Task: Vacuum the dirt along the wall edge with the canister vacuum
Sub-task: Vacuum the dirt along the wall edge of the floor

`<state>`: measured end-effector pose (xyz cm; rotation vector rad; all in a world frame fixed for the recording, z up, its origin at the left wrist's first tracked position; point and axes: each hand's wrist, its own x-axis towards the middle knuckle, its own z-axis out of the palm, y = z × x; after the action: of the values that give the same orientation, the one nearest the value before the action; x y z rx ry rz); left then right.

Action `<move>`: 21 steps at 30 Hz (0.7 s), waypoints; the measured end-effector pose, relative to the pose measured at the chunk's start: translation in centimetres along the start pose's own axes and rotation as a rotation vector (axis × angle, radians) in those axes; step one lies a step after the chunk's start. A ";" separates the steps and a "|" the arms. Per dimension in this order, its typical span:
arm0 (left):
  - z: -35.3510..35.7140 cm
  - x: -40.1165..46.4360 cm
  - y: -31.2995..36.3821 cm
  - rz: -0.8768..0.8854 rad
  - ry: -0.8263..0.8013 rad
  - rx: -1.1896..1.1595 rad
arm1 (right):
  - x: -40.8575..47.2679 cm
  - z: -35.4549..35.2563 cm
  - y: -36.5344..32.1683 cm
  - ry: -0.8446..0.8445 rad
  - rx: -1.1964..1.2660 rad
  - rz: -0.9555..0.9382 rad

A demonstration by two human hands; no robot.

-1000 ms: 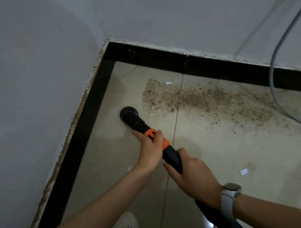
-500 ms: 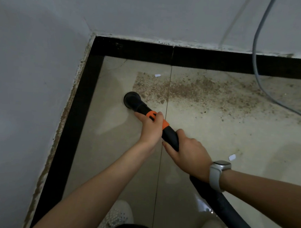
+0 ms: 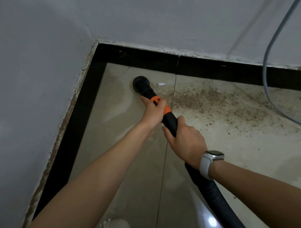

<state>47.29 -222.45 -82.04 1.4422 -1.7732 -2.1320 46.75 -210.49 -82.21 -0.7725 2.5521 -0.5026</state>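
Pushed closer to the corner, the nozzle (image 3: 141, 83) meets the dirt (image 3: 210, 104), both hands gripping its wand (image 3: 170, 120).

Two pale grey walls (image 3: 32, 68) met in a corner, edged below by a black skirting (image 3: 221, 71) with chipped, stained paint above it. The floor (image 3: 141, 176) was glossy beige tile — one grout line ran toward the camera. A grey cable (image 3: 267, 51) hung down the far wall.
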 end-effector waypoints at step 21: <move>-0.3 -2.5 -2.2 0.023 -0.050 0.046 | -3.1 0.8 0.8 -0.044 0.050 0.002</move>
<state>49.99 -220.60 -82.18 1.3832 -1.8580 -2.1490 49.13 -208.25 -82.39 -0.7544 2.4905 -0.5404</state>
